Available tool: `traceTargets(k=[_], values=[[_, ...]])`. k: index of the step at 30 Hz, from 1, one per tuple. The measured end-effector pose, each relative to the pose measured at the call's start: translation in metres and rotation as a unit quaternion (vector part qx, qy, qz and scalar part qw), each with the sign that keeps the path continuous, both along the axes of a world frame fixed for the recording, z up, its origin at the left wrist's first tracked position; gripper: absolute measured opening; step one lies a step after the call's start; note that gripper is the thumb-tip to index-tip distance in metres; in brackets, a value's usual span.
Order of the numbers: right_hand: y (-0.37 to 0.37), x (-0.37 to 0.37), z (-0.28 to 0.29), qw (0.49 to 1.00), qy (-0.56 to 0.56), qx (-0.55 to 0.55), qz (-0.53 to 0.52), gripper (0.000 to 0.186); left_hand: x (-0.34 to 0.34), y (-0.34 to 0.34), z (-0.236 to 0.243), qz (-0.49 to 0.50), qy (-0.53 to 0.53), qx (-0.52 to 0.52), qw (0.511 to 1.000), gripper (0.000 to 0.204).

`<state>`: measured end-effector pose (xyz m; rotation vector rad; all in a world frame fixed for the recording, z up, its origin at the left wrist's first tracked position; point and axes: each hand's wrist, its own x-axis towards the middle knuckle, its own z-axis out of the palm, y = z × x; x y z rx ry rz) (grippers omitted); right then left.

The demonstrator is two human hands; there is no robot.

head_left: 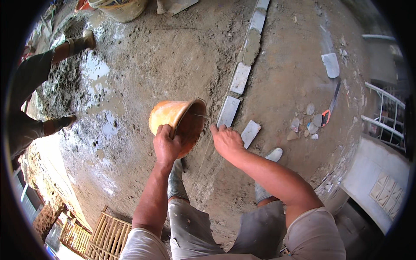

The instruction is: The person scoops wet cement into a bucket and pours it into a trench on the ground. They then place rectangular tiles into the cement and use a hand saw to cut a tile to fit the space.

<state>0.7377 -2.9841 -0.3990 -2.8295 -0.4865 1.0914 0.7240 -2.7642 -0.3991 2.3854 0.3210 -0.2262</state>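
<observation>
My left hand [167, 143] grips the rim of an orange, mud-stained bucket [167, 113], tipped so that its mouth faces right. A thin greyish streak shows at the mouth; I cannot make out whether it is liquid or a handle. My right hand [228, 141] reaches to the near end of a grey brick [228, 111], its fingers bent downward and the index finger apart from the others. Whether it touches the brick is unclear. Beside this hand lies a loose grey brick [251, 133]. Farther along the row is another brick [240, 78], then a patch of wet mortar [251, 47].
A taut string [234, 71] follows the row. At the right lie a shovel [331, 65], stone pieces [312, 125] and a white metal frame [385, 110]. Another person's legs [34, 76] stand by wet mud at the left. A pale bucket [123, 11] is at the back.
</observation>
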Motion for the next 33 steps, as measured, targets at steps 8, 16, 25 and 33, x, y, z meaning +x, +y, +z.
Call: traceTargets(k=[8,16,25,33], values=[[-0.010,0.010,0.034,0.982,0.163,0.096,0.010,0.031,0.007,-0.010,0.078,-0.131,-0.005,-0.079,0.988,0.018],[-0.063,-0.055,-0.030,0.914,0.225,0.320,-0.105,0.052,0.005,-0.035,0.060,-0.054,-0.001,-0.144,0.988,0.022],[-0.119,-0.075,-0.038,0.788,0.425,0.330,-0.298,0.059,0.001,-0.050,-0.003,0.119,0.076,-0.131,0.981,0.013],[-0.177,-0.086,-0.053,0.769,0.354,0.365,-0.387,0.058,0.000,-0.049,-0.053,0.199,0.058,-0.207,0.956,0.012]])
